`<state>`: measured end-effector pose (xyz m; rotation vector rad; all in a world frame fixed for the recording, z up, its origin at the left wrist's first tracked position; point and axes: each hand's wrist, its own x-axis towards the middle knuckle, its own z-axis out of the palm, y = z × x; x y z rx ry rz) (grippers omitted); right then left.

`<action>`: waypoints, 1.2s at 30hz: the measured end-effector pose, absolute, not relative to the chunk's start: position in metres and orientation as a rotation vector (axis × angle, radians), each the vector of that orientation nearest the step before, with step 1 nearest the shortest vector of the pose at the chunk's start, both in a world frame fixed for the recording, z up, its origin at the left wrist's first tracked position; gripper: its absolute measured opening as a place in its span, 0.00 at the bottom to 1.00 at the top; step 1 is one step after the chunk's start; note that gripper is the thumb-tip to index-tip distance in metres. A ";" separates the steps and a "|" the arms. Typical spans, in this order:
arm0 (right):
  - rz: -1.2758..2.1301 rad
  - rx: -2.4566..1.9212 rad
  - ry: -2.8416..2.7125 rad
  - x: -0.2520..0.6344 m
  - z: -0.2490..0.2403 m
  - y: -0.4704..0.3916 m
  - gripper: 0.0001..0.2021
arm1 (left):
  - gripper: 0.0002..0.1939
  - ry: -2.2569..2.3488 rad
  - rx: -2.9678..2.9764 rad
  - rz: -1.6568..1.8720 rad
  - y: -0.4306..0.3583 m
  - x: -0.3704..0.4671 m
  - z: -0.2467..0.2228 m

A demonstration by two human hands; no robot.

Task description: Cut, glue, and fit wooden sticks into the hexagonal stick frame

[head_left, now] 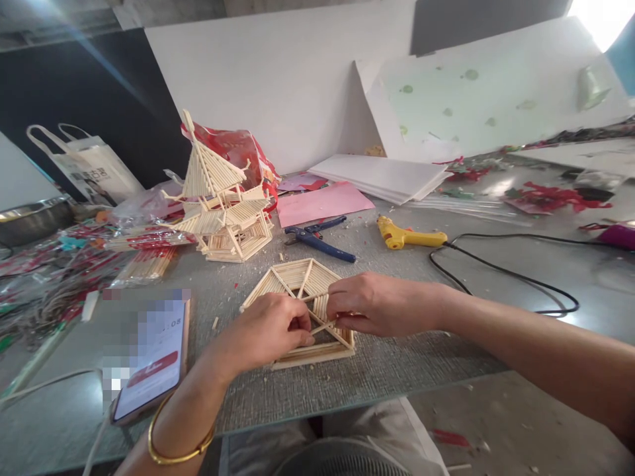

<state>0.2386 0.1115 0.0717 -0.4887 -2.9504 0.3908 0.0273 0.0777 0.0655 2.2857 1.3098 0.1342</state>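
A flat, many-sided frame of thin wooden sticks (312,277) lies on the table before me, with spokes meeting near its middle. Over its near section, a short wooden stick (323,328) spans the gap between my two hands. My left hand (270,324) is closed, pinching the stick's left end. At the other end, the fingers of my right hand (364,304) close on the same stick. The hands cover parts of the frame's left and right sides. A pagoda model of similar sticks (223,205) stands upright behind the frame.
Blue-handled cutters (322,241) and a yellow glue gun (409,237) with a black cord lie behind my hands. A phone (153,360) rests at the left. Pink paper (325,203), white boards (377,175) and bagged sticks (146,264) lie farther back.
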 end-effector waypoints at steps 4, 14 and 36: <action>0.382 -0.433 -2.937 0.239 0.068 0.114 0.07 | 0.07 1.328 2.286 0.122 0.078 0.027 0.065; 0.396 -0.442 -2.950 0.238 0.069 0.113 0.06 | 0.07 1.331 2.281 0.120 0.077 0.028 0.066; 0.368 -0.461 -2.985 0.240 0.076 0.105 0.07 | 0.08 1.296 2.305 0.080 0.076 0.028 0.068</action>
